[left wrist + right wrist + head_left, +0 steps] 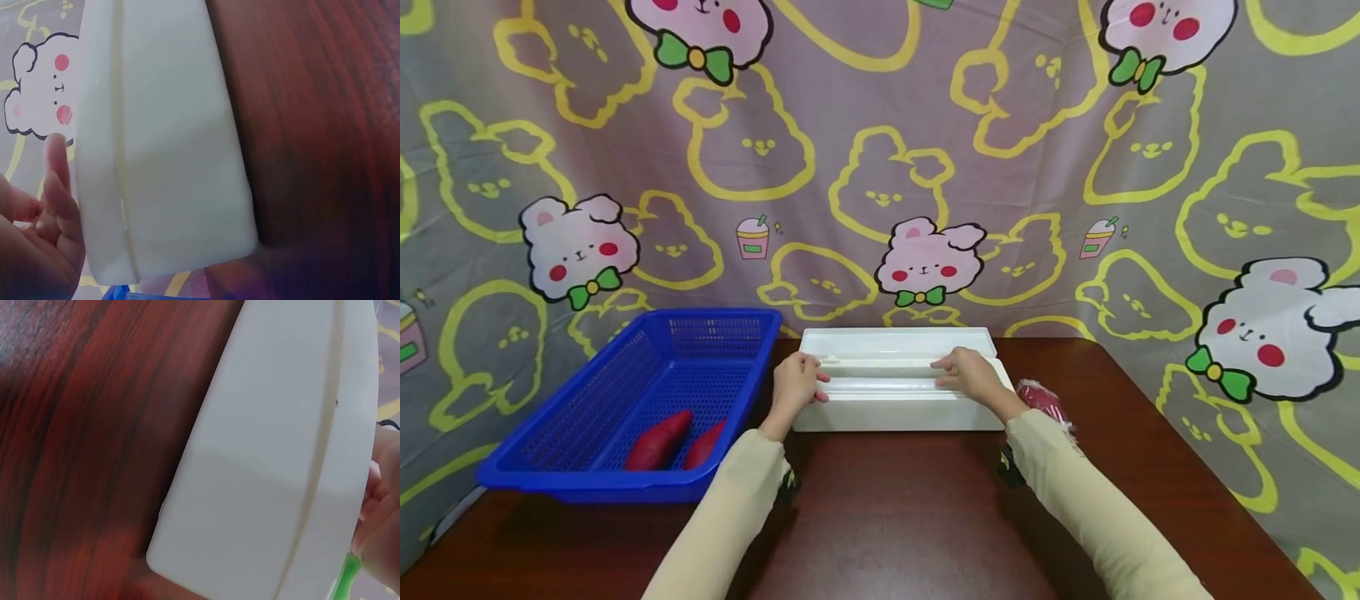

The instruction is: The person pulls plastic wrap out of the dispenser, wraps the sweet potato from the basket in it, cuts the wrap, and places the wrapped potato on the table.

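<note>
A long white box [895, 414], its lid [895, 340] tipped up behind, stands on the table; it looks like a cling film dispenser. Inside its opening lies a pale roll [880, 385]. At the left end of the box is my left hand [793, 385], thumb and fingers parted at the rim. My right hand [973, 379] reaches over the right part of the opening, its thumb and forefinger apart near the roll. In the left wrist view the fingers [59, 206] are loosely bent beside the box. The right hand [381, 512] is partly hidden behind the box in its wrist view.
A blue plastic basket [550, 481] on the left holds red sweet potatoes [658, 442]. Right of the box, a reddish item in clear plastic [1041, 398] lies partly behind my right forearm. A patterned cloth [1030, 167] hangs behind the brown table [910, 517].
</note>
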Motion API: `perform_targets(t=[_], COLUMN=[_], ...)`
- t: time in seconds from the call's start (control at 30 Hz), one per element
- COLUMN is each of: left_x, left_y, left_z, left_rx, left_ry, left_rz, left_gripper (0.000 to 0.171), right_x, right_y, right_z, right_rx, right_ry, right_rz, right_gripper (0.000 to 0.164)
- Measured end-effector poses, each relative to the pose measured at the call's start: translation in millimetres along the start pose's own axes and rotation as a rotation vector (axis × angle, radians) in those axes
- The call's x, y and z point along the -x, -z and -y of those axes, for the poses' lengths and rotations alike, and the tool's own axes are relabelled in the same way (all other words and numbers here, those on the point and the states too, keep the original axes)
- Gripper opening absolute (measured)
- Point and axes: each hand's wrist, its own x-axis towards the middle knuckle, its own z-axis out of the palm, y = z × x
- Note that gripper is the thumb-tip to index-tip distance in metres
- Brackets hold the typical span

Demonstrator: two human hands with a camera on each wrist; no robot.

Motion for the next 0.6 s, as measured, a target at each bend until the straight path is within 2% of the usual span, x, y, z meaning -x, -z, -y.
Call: perform_targets(t=[0.1,0.23,0.3,0.4,0.47,0.53,0.6], left_x=[0.1,0.0,-0.2,-0.7,-1.3,-1.7,-2.1], left_y=[-2.6,-4.1,-4.4,-4.2,-3.5,-2.7,-2.1], left_z=[2.3,5.1,6.1,7.2,7.5,7.1,7.0], left_rx=[0.024,0.034,0.034,0.031,0.024,0.024,0.03], left_ry=[-0.048,-0.079,-0.082,-0.087,-0.092,-0.093,-0.09], left_rz=[-0.018,-0.049,-0.062,-0.084,-0.099,-0.108,-0.108], left_gripper=[0.022,0.022,0.022,0.022,0.021,0.021,0.021], right_x=[-0.5,-1.3,-0.3,1.6,2.6,1.6,-0.9], right_y=[-2.4,-7.0,-8.3,-7.7,-5.6,-4.2,-4.2], right_z=[1.0,1.2,0.5,-1.5,-1.9,-1.4,2.1], right_rx=[-0.004,0.014,0.02,0.015,-0.016,-0.044,-0.069], right_ry=[0.043,0.084,0.084,0.089,0.064,0.063,0.062], right_rz=[0.008,-0.024,-0.067,-0.156,-0.201,-0.199,-0.151], right_gripper=[0.028,0.013,0.008,0.007,0.008,0.007,0.012])
